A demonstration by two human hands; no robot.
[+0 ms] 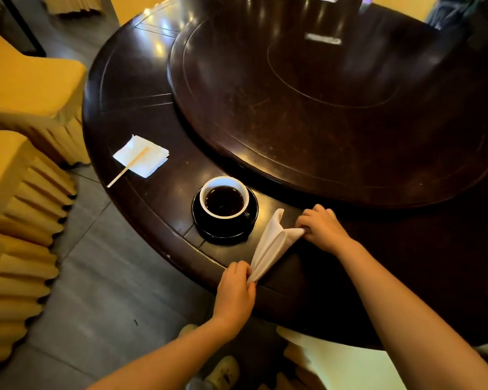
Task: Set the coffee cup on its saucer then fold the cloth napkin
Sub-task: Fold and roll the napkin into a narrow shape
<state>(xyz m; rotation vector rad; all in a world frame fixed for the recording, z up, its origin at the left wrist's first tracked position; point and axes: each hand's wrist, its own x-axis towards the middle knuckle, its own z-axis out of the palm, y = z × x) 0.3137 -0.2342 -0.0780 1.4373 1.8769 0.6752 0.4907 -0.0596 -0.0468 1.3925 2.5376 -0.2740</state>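
Note:
A coffee cup [223, 199], black outside and white inside, holds dark coffee and stands on a black saucer [206, 226] near the table's front edge. Just right of the saucer lies a white cloth napkin [271, 246], folded into a long narrow shape. My left hand [235, 291] pinches its near end at the table's edge. At the far right corner of the napkin, my right hand [323, 228] pinches the cloth, knuckles up.
The round dark wooden table [152, 130] carries a large raised turntable [335, 108] in its middle. A white paper napkin [143, 156] with a wooden stirrer [124, 171] on it lies at the left. Yellow-covered chairs [20, 170] stand left of the table.

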